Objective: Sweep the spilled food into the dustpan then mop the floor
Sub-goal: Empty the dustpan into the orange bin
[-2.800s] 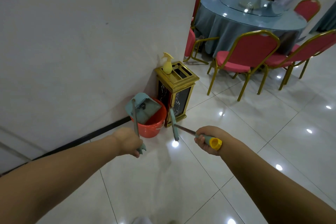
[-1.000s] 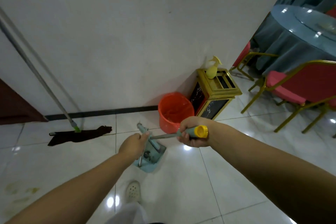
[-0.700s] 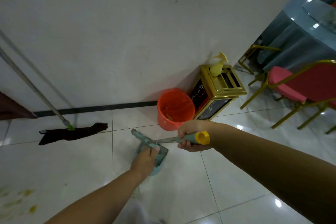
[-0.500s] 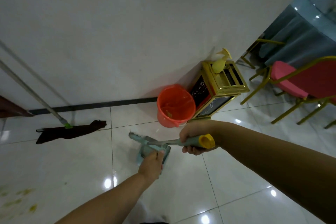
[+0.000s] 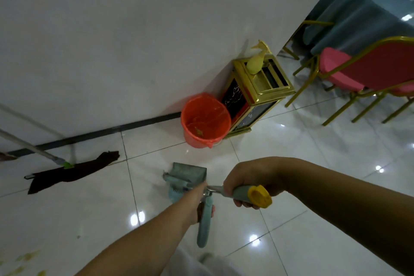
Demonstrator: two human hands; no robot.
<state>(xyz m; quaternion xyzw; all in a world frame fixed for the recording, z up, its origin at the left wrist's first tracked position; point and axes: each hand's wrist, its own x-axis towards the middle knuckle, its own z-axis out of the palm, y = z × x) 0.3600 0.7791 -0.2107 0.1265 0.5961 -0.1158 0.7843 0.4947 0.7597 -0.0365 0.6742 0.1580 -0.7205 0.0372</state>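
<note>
Right hand (image 5: pixel 246 182) grips broom handle (image 5: pixel 248 195); left hand (image 5: pixel 198 203) holds dustpan handle (image 5: pixel 204 228). Mop (image 5: pixel 67 171) leans on wall, well left. Orange bucket (image 5: pixel 205 120) beside gold bin (image 5: pixel 257 94). Dustpan (image 5: pixel 187 180) on floor below hands. Yellow food smears (image 5: pixel 26 260) bottom left.

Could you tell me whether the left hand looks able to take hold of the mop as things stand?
Probably not yet: the left hand grips the dustpan handle, and the mop lies well off to the left by the wall. The floor between looks free.
</note>
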